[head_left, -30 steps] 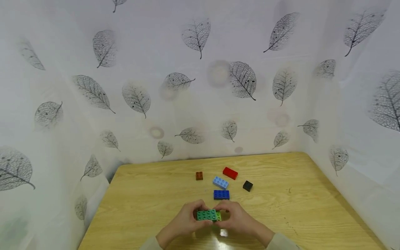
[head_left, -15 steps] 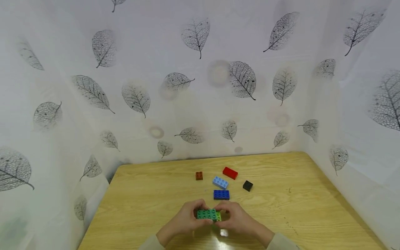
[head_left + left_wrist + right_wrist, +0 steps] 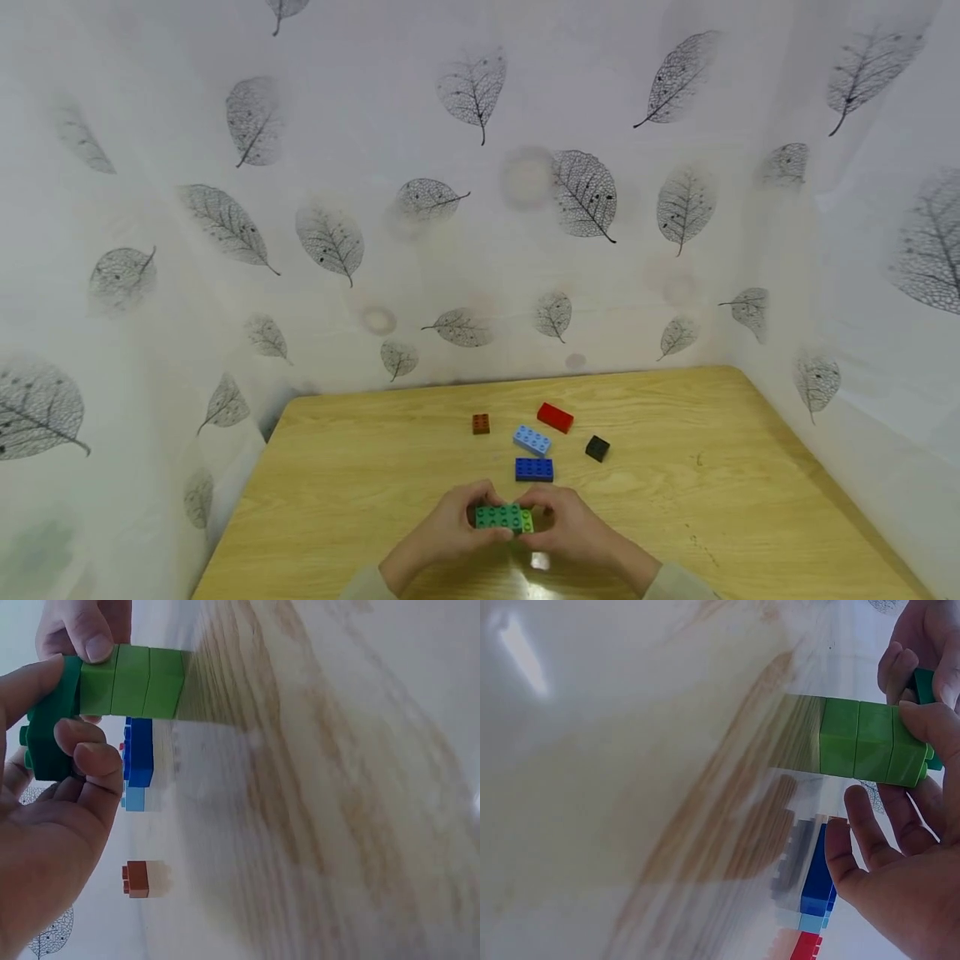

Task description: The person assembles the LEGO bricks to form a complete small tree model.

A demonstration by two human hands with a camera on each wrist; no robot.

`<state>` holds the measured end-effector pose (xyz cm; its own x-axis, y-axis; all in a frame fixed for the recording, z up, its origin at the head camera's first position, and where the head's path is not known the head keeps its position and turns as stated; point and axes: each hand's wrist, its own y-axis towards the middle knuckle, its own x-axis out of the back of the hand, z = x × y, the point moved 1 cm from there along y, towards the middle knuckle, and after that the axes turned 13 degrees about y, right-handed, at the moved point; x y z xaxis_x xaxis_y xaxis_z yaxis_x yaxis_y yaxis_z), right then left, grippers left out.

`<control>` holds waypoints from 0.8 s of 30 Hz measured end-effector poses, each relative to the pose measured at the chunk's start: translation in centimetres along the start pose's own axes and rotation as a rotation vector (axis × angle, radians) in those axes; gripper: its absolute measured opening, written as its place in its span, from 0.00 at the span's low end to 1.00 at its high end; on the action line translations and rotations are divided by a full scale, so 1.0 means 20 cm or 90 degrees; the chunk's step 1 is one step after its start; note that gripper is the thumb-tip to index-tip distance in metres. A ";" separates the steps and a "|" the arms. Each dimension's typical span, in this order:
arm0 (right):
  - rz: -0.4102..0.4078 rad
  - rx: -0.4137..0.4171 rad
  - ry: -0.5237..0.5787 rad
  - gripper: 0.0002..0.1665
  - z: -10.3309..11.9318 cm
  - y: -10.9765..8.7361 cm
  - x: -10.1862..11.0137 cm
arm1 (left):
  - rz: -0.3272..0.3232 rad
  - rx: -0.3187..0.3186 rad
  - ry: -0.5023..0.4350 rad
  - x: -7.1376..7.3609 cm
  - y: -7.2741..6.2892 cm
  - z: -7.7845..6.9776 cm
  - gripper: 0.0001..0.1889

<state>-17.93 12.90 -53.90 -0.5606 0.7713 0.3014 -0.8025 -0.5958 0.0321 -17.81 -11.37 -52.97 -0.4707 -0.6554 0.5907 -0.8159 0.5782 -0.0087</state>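
Observation:
My left hand [image 3: 448,530] grips a dark green building brick [image 3: 497,517], studs up, between thumb and fingers. Beneath its right end is a stack of light green bricks [image 3: 132,681], three high, which appears to stand on the table. The dark brick overhangs the stack to the left, leaving a strip of light green studs [image 3: 527,522] uncovered at the right. From the right side, my right hand [image 3: 573,527] pinches the stack's upper part, its thumb on the near face. In the right wrist view, that hand's other fingers [image 3: 870,825] are spread away from the stack.
Beyond the hands, a dark blue brick [image 3: 534,470], a light blue brick [image 3: 532,440] and a red brick [image 3: 555,417] lie on the wooden table [image 3: 360,467]. A small brown brick [image 3: 481,424] is further left, a small black one [image 3: 597,448] further right. Leaf-patterned curtains [image 3: 495,267] surround the table.
Both hands keep the same hold on the bricks. Only the head view has shifted very slightly.

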 end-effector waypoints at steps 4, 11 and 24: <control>0.003 0.006 0.001 0.18 0.00 0.01 0.00 | -0.010 0.000 -0.018 -0.02 -0.02 0.01 0.14; 0.006 0.015 0.004 0.19 0.00 0.01 0.00 | -0.040 -0.031 -0.069 -0.06 -0.03 0.02 0.16; -0.036 -0.009 0.034 0.30 0.04 -0.01 0.17 | -0.046 0.015 -0.069 -0.08 -0.02 0.01 0.15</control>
<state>-19.42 15.46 -52.18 -0.5240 0.8149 0.2477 -0.8358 -0.5479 0.0342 -16.78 -10.66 -54.00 -0.4424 -0.7449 0.4994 -0.8562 0.5164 0.0118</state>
